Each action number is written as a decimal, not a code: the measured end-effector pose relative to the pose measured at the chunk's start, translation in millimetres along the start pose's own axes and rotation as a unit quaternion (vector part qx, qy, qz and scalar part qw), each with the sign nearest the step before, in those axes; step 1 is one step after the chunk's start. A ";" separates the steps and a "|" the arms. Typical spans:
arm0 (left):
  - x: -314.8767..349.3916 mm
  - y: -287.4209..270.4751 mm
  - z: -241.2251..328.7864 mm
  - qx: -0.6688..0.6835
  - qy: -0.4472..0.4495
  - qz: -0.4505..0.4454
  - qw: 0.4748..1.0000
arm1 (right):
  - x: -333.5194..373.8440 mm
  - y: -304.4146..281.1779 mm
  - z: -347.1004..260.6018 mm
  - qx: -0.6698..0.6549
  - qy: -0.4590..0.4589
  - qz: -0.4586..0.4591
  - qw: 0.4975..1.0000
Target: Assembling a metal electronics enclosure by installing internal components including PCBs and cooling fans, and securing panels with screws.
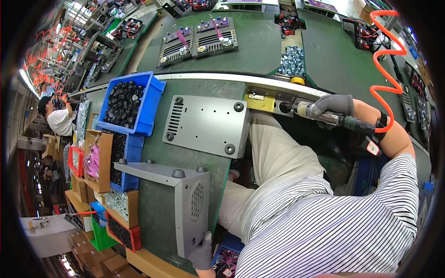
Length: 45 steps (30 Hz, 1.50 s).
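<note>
My right hand (334,107), in a grey glove, is wrapped round an air screwdriver (320,115) with an orange coiled hose (385,69). The tool's tip points left, at a hole in the metal rail beside the bench. My left hand (202,252), also gloved, grips the lower edge of a grey metal case (194,215), its thumb showing and its other fingers partly hidden. This case stands on its side, with round vent holes and black rubber feet. Beyond it a second grey case (206,121) lies with slots, small holes and black feet facing up.
At the left stand a blue bin of black rubber feet (150,109), another blue bin (131,160), and cardboard and red boxes of small parts. Across the rail (199,75), black heat-sink units (215,41) with purple boards lie on green matting. Another person (61,118) works farther left.
</note>
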<state>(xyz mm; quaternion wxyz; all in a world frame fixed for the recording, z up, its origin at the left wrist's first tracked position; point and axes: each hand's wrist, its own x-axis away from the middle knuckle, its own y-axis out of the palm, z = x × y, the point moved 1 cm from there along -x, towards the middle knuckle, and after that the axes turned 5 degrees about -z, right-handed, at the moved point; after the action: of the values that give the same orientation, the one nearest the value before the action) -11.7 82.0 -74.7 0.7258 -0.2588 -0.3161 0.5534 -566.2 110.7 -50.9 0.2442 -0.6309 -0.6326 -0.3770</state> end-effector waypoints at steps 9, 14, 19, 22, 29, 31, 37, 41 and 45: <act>-3.0 -15.2 22.5 -0.123 0.007 0.020 0.992 | -29.0 9.7 -0.6 -0.046 -0.056 0.023 0.997; 6.6 -70.1 77.2 -0.164 0.069 0.159 0.971 | -55.3 10.9 30.3 -0.233 -0.144 0.068 0.959; -10.1 -74.4 114.3 -0.219 0.171 0.173 0.945 | -101.5 53.6 97.1 -0.247 -0.020 0.070 0.966; -30.0 -58.3 117.7 -0.069 0.179 0.192 0.962 | -153.1 92.8 105.6 -0.362 -0.014 -0.092 0.928; -42.8 -37.8 105.9 -0.022 0.143 0.137 0.980 | -235.8 143.8 73.9 -0.463 -0.078 -0.115 0.876; -40.3 -26.4 96.1 0.057 0.108 0.109 0.987 | -219.0 146.4 74.9 -0.463 -0.081 -0.131 0.873; -49.1 5.5 68.1 0.053 0.134 0.035 0.989 | -140.9 103.6 65.0 -0.401 -0.268 -0.176 0.858; -59.7 -2.6 62.3 -0.004 0.242 0.018 0.970 | -110.2 40.9 35.3 -0.380 -0.340 0.053 0.859; -58.6 -20.1 56.5 -0.045 0.252 -0.021 0.966 | -66.3 32.3 -29.4 -0.038 -0.583 0.141 0.799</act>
<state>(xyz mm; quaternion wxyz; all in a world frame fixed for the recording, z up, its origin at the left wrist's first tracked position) -51.9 21.7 -32.6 0.7811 -0.4159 -0.1532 0.4398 -533.8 44.4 -80.0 -0.1450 -0.8224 -0.5447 0.0771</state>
